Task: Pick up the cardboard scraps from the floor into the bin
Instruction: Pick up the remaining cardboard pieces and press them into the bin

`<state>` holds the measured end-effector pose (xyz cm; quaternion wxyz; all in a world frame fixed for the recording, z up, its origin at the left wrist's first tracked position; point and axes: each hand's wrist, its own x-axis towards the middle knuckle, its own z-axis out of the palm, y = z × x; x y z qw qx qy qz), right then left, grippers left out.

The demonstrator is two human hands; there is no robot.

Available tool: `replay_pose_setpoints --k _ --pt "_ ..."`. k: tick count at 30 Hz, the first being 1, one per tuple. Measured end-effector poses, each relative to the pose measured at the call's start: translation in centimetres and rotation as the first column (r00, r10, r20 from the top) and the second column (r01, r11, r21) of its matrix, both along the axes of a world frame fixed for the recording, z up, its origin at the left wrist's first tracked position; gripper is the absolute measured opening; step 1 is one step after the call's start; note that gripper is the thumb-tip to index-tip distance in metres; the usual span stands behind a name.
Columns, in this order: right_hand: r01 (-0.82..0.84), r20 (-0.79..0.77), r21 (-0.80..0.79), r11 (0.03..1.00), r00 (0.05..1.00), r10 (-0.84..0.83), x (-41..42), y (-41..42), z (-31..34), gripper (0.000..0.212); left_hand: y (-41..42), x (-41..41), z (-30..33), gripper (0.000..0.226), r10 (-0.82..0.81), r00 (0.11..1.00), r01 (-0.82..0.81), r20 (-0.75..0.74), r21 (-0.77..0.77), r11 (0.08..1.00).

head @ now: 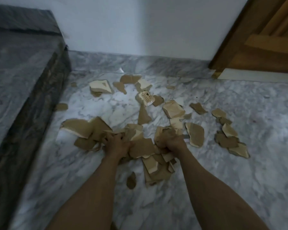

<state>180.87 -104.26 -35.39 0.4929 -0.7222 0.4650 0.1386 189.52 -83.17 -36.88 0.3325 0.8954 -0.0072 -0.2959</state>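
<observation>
Several torn brown cardboard scraps [174, 110] lie scattered over the grey marble floor [239, 171], from the far wall to just in front of me. My left hand [117, 144] grips a bunch of scraps [96, 128] in the middle pile, fingers curled into them. My right hand [169, 139] is closed in a fist round another bunch of scraps [161, 130] beside it. More pieces [154, 168] lie under and between my wrists. No bin is in view.
A dark grey mattress or bed [20, 80] runs along the left side. A wooden door and frame [259, 40] stand at the back right, with a white wall [140, 24] between them. One printed scrap [146, 97] lies further back.
</observation>
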Motion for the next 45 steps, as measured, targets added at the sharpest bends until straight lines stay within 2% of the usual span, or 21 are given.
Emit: replay_pose_setpoints --k 2,4,5,8,10,12,15,18,21,23,25,26,28,29,31,35,38,39,41,43,45 --pt "-0.009 -0.062 -0.12 0.993 0.998 0.001 0.4 0.1 -0.8 0.098 -1.0 -0.4 -1.6 0.088 0.03 0.999 -0.032 0.02 0.103 0.994" --pt "0.006 -0.102 -0.261 0.965 0.994 -0.034 0.0 0.5 -0.9 0.091 -1.4 -1.7 -1.0 0.089 0.089 0.995 -0.091 0.042 0.059 0.994" --pt "0.015 -0.059 -0.291 0.957 0.998 -0.034 -0.3 0.5 -1.1 0.084 -1.5 -2.6 0.0 0.086 0.108 0.993 -0.11 0.056 0.033 0.993" --pt "0.015 0.106 -0.158 0.987 0.994 0.002 -1.0 0.8 -0.7 0.077 -1.6 -4.5 2.0 0.079 0.256 0.967 -0.256 0.005 -0.061 0.965" --pt "-0.004 0.135 -0.062 0.998 0.991 0.012 -1.2 0.9 -0.6 0.078 -1.7 -4.9 2.6 0.077 0.334 0.942 -0.335 -0.029 -0.12 0.935" --pt "0.051 0.177 0.038 0.998 0.982 -0.057 -1.1 0.9 -0.5 0.074 -1.8 -5.0 3.0 0.083 0.346 0.936 -0.353 -0.07 -0.166 0.921" --pt "0.102 0.231 0.209 0.973 0.961 -0.151 -1.2 0.9 0.1 0.054 -2.0 -5.2 3.5 0.103 0.331 0.939 -0.344 -0.098 -0.189 0.92" --pt "0.107 0.288 0.244 0.964 0.941 -0.177 -1.7 0.9 1.3 0.051 -1.6 -5.7 3.4 0.11 0.291 0.943 -0.324 -0.164 -0.234 0.917" --pt "0.062 0.308 0.229 0.971 0.942 -0.133 -1.7 1.2 2.2 0.051 -0.6 -6.5 3.2 0.081 0.218 0.968 -0.238 -0.128 -0.174 0.956" --pt "0.027 0.31 0.241 0.97 0.945 -0.103 -1.9 1.6 2.5 0.045 0.0 -7.0 2.9 0.058 0.144 0.99 -0.144 0.0 -0.037 0.989" --pt "0.095 0.324 0.265 0.959 0.928 -0.182 -2.2 1.0 3.3 0.044 0.7 -7.1 3.2 0.057 0.058 0.996 -0.07 0.069 0.193 0.979" --pt "0.143 0.342 0.274 0.951 0.91 -0.235 -2.4 0.4 3.7 0.042 1.1 -7.2 3.4 0.065 0.04 0.998 -0.051 0.058 0.206 0.977" --pt "0.154 0.381 0.279 0.948 0.888 -0.256 -2.8 -1.3 4.4 0.043 2.0 -7.1 3.8 0.081 0.067 0.998 -0.067 -0.011 -0.018 0.998" --pt "0.11 0.376 0.272 0.956 0.902 -0.211 -3.1 -1.9 5.0 0.046 2.7 -7.2 4.0 0.078 0.116 0.993 -0.12 -0.038 -0.139 0.983" --pt "-0.037 0.306 0.253 0.967 0.951 -0.044 -3.7 -2.2 5.6 0.056 4.0 -7.6 5.0 0.062 0.205 0.975 -0.221 -0.084 -0.29 0.931" --pt "-0.3 0.154 0.275 0.914 0.952 0.266 -4.6 -0.6 4.0 0.084 6.5 -8.3 7.2 0.056 0.389 0.915 -0.394 -0.109 -0.454 0.799" --pt "-0.466 0.127 0.171 0.868 0.884 0.45 -5.6 2.9 3.2 0.069 8.4 -9.5 8.0 0.062 0.47 0.867 -0.489 -0.165 -0.453 0.745" --pt "-0.514 0.09 0.117 0.85 0.857 0.507 -5.9 4.1 3.2 0.081 8.9 -9.9 8.0 0.061 0.467 0.872 -0.483 -0.15 -0.428 0.764" --pt "-0.526 -0.105 0.05 0.849 0.843 0.528 -6.3 5.7 2.8 0.108 9.8 -10.9 7.2 0.053 0.416 0.903 -0.425 -0.103 -0.347 0.836" --pt "-0.52 -0.25 -0.12 0.846 0.84 0.481 -6.7 6.7 2.1 0.097 11.1 -12.3 5.9 0.056 0.303 0.944 -0.323 -0.127 -0.192 0.927" --pt "-0.516 -0.281 -0.254 0.818 0.849 0.448 -7.1 7.4 2.1 0.083 12.1 -13.6 4.2 0.101 0.2 0.96 -0.199 -0.195 0.021 0.98"
